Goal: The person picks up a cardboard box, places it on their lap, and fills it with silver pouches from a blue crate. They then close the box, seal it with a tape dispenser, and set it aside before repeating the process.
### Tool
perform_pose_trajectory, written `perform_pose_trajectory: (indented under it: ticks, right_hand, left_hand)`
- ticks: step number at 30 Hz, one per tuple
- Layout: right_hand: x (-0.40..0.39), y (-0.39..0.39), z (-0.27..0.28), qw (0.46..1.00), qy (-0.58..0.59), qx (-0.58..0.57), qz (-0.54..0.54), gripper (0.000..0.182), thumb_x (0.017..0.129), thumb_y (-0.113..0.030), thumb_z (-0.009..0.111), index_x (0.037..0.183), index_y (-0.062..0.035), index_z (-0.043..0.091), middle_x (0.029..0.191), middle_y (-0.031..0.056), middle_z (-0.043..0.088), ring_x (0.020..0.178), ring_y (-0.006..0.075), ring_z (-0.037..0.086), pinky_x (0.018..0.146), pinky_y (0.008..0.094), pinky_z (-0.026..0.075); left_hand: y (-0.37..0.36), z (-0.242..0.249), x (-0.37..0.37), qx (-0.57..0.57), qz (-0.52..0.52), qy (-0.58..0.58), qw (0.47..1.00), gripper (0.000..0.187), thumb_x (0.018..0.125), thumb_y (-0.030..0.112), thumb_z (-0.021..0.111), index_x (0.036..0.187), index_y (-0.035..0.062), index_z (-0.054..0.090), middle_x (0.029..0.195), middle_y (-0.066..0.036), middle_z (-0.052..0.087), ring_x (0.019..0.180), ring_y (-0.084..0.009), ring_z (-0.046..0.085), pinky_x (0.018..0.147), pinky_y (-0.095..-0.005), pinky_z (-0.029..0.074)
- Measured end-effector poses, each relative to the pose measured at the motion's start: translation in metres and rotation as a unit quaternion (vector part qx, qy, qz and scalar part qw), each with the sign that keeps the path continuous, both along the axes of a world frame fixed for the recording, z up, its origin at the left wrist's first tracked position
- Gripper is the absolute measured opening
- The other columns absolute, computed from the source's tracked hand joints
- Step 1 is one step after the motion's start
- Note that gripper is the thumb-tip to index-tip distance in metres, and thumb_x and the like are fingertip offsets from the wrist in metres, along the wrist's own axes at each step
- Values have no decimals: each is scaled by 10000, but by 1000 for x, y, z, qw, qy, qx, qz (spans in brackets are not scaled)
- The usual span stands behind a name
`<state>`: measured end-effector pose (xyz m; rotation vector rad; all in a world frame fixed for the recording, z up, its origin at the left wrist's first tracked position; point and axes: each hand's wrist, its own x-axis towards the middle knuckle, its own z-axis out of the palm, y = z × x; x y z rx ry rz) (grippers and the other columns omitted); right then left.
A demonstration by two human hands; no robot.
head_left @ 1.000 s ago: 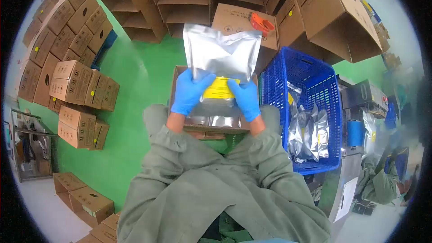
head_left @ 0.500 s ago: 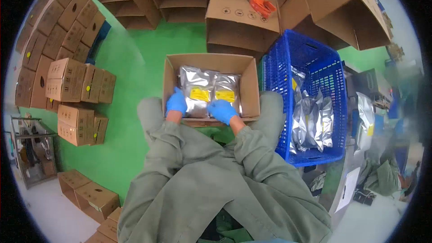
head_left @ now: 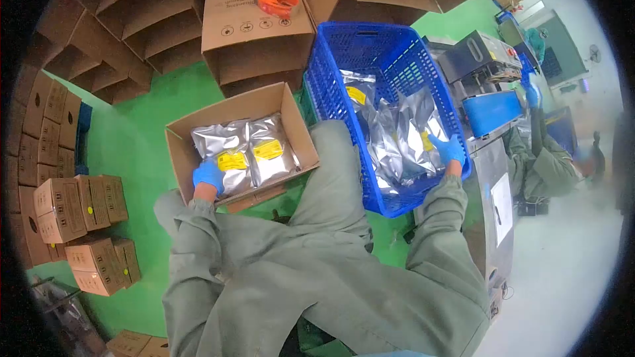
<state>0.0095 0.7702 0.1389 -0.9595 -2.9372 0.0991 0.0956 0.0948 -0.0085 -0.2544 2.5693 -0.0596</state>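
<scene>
An open carton (head_left: 177, 156) sits tilted between my knees. Inside lie silver pouches with yellow labels; the left pouch (head_left: 223, 140) and the right pouch (head_left: 266, 133) show on top. My left hand (head_left: 209, 176), in a blue glove, rests with its fingers laid on the left pouch's near corner. To the right stands a blue plastic crate (head_left: 349, 133) with several silver pouches (head_left: 411, 133) standing in it. My right hand (head_left: 450, 150), also gloved in blue, is inside the crate's right side, thumb and fingers apart, at the rightmost pouch (head_left: 433, 139).
An orange tape dispenser (head_left: 276, 5) lies on a carton (head_left: 254, 36) ahead. Stacked cartons (head_left: 63, 205) stand at left. Beyond the crate are a machine with a blue belt (head_left: 493, 111), a metal table (head_left: 481, 225) with a paper sheet, and another person's sleeve (head_left: 552, 175).
My right hand has left the pouches in the carton and moved right into the blue crate. My left hand stays at the carton. The view has turned right.
</scene>
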Motion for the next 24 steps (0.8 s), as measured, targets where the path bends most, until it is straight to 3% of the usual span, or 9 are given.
perform_pose_trajectory:
  ticks: [3, 9, 11, 13, 16, 17, 19, 22, 24]
  right_hand:
    - [3, 3, 12, 987, -144, -21, 73, 858, 692, -655, 664, 1259, -18, 569, 1208, 290, 583, 1122, 389, 584, 918, 455, 472]
    - [25, -45, 61, 990, -14, 87, 107, 564, 793, -579, 610, 1026, -73, 692, 964, 223, 671, 917, 399, 648, 787, 472, 503]
    - [44, -86, 115, 986, 77, 25, 147, 455, 841, -494, 611, 972, -68, 699, 870, 190, 684, 809, 361, 662, 712, 438, 499]
    - [58, -136, 159, 979, 107, -30, 171, 402, 865, -435, 620, 940, -48, 699, 815, 158, 696, 743, 319, 673, 674, 406, 496]
    - [48, -199, 163, 845, 192, -449, 220, 226, 904, -243, 618, 896, -30, 693, 701, -2, 608, 619, 111, 524, 564, 292, 425]
    - [38, -224, 152, 802, 181, -525, 221, 182, 905, -196, 616, 896, -28, 687, 713, -38, 568, 638, 59, 473, 549, 262, 402]
    - [24, -287, 126, 738, 201, -577, 284, 174, 900, -180, 610, 953, -29, 678, 801, -26, 575, 697, 51, 478, 577, 237, 406]
    - [12, -346, 49, 617, 0, -724, 310, 308, 869, -172, 658, 1125, -5, 613, 961, 23, 631, 828, 78, 550, 691, 234, 460]
    - [22, -377, 43, 586, -110, -741, 311, 370, 855, -166, 677, 1174, -3, 586, 1000, 37, 646, 857, 90, 575, 723, 234, 472]
  left_hand:
    - [-17, -14, 0, -6, -6, -91, 996, 480, 798, 323, 682, 1238, 148, 606, 1299, -99, 584, 1114, -272, 619, 894, -403, 523]
    - [-1, 19, -14, -23, -25, -155, 987, 480, 838, 343, 613, 1250, 98, 596, 1199, -129, 640, 1085, -295, 630, 888, -420, 517]
    - [19, 55, -10, 121, -5, -14, 993, 537, 827, 388, 624, 1248, 56, 585, 1214, -190, 615, 1094, -330, 612, 912, -419, 498]
    - [57, 100, -13, 411, 6, 89, 907, 709, 833, 448, 656, 1322, -36, 486, 1292, -242, 548, 1215, -329, 532, 1021, -384, 413]
    - [134, 153, -24, 665, -52, 184, 722, 806, 851, 267, 689, 1474, 17, 244, 1395, -173, 462, 1227, -243, 502, 1006, -353, 421]
    - [148, 165, -20, 660, -44, 189, 726, 806, 851, 267, 689, 1474, 17, 244, 1395, -173, 462, 1227, -243, 502, 1006, -353, 421]
    - [159, 193, -14, 758, 154, 153, 615, 520, 843, 317, 691, 1192, -53, 581, 1067, -137, 654, 967, -194, 631, 856, -312, 489]
    - [128, 189, -20, 782, 303, 226, 496, 407, 855, 285, 683, 1082, -49, 626, 927, -70, 664, 831, -137, 626, 753, -279, 500]
    - [89, 169, -14, 795, 380, 114, 460, 373, 875, 257, 663, 1106, -33, 621, 991, -80, 656, 859, -147, 628, 751, -276, 506]
